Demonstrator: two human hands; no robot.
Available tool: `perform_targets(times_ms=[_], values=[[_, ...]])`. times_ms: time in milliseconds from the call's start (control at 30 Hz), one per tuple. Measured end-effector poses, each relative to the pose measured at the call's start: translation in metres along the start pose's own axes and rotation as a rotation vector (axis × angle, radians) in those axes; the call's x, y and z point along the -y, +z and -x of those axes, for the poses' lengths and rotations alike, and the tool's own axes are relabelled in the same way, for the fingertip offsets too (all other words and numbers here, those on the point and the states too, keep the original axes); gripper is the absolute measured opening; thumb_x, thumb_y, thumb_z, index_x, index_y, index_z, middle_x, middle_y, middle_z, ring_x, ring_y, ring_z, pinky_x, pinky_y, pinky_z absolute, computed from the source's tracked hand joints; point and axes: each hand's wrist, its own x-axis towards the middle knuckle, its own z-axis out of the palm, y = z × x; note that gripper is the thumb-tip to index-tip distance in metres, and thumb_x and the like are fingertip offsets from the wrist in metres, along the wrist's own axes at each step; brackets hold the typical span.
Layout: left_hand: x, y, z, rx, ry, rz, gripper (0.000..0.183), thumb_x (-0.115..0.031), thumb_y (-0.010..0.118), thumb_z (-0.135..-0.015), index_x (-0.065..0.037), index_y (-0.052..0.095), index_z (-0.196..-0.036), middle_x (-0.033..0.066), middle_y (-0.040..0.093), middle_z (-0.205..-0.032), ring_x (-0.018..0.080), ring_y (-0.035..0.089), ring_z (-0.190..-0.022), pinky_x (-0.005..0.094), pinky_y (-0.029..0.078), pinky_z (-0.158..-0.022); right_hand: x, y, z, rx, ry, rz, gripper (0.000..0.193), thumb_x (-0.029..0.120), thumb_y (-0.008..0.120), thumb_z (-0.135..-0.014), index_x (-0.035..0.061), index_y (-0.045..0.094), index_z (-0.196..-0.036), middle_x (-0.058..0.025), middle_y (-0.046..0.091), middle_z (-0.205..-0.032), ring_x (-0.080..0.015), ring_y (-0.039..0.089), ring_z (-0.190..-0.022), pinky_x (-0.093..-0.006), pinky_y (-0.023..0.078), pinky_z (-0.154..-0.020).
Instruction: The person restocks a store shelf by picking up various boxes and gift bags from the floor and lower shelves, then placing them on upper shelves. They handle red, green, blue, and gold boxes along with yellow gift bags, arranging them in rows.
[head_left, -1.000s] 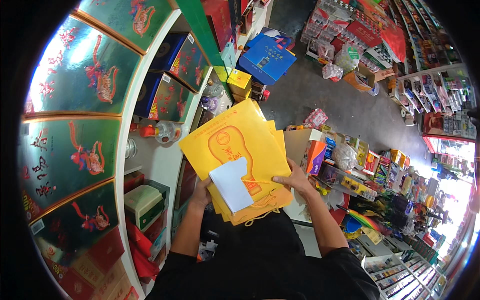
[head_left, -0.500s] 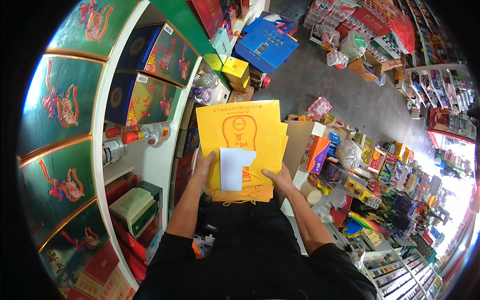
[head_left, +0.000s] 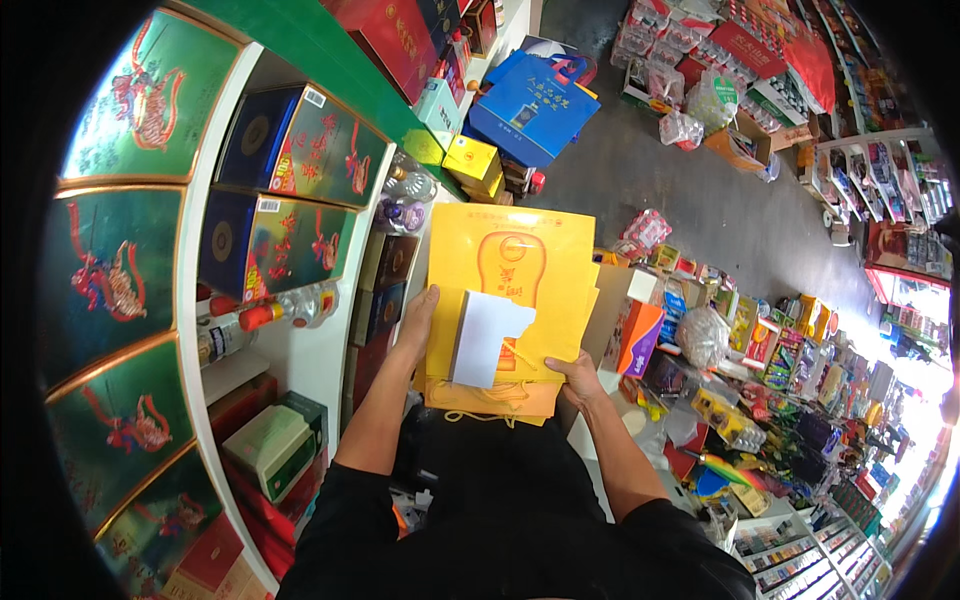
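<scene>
A stack of flat yellow paper gift bags [head_left: 460, 245] with an orange bottle-shaped print is held in front of my body. My left hand [head_left: 416, 325] grips its left edge. At the lower right edge my right hand [head_left: 577, 380] pinches the stack, thumb on top and fingers hidden beneath. On the top bag rests a white piece of card or paper [head_left: 482, 350] with a ragged upper right edge, touched by neither hand. Cord handles [head_left: 480, 412] hang loosely along the lower edge of the stack.
To my left stands a white shelf [head_left: 190, 330] with green boxes [head_left: 120, 270], dark boxes and bottles. A blue bag [head_left: 535, 105] and a yellow box [head_left: 472, 160] are ahead. Crowded packaged goods [head_left: 740, 340] lie to my right. Bottle packs [head_left: 655, 50] stand on the grey floor [head_left: 600, 180].
Both hands have shifted the yellow bags slightly to the right. The white piece has tilted a little on top, and the view has turned somewhat. Both grips stay on the bags.
</scene>
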Motion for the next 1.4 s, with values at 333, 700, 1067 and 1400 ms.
perform_targets(times_ms=[333,700,1067,1400], values=[[0.01,-0.101,0.04,-0.652,0.581,-0.904,0.017,-0.017,0.08,-0.108,0.0,0.082,-0.104,0.0183,0.078,-0.089,0.0321,0.076,-0.077,0.0416,0.058,-0.073,0.092,-0.033,-0.194,-0.034,-0.374,-0.033,0.049,-0.004,0.076,-0.105,-0.0007,0.066,-0.152,-0.0134,0.076,-0.146,-0.0305,0.075,-0.132,-0.0481,0.061,-0.117],[0.024,-0.155,0.104,-0.666,0.899,-1.145,0.02,0.001,0.076,-0.095,-0.003,0.064,-0.08,0.0135,0.056,-0.067,0.035,0.058,-0.058,0.0452,0.042,-0.054,0.174,-0.009,-0.448,-0.12,-0.509,-0.017,0.049,0.0,0.079,-0.105,-0.0053,0.064,-0.151,-0.0165,0.075,-0.145,-0.0335,0.075,-0.131,-0.049,0.06,-0.116],[0.036,-0.187,0.115,-0.566,0.819,-0.769,0.029,-0.014,0.075,-0.098,-0.005,0.058,-0.076,0.0046,0.06,-0.063,0.0168,0.048,-0.058,0.0332,0.034,-0.058,0.2,-0.001,-0.596,-0.266,-0.406,0.063,0.064,0.038,0.081,-0.112,-0.0073,0.061,-0.153,-0.0197,0.074,-0.147,-0.0362,0.077,-0.128,-0.0523,0.066,-0.108],[0.037,-0.187,0.112,-0.558,0.829,-0.754,0.034,-0.02,0.072,-0.102,-0.004,0.059,-0.076,0.0038,0.054,-0.063,0.0145,0.042,-0.058,0.0346,0.029,-0.059,0.176,-0.019,-0.56,-0.394,-0.346,0.297,0.075,0.07,0.069,-0.111,0.0034,0.07,-0.145,-0.0075,0.075,-0.116,-0.022,0.071,-0.092,-0.0507,0.057,-0.086]])
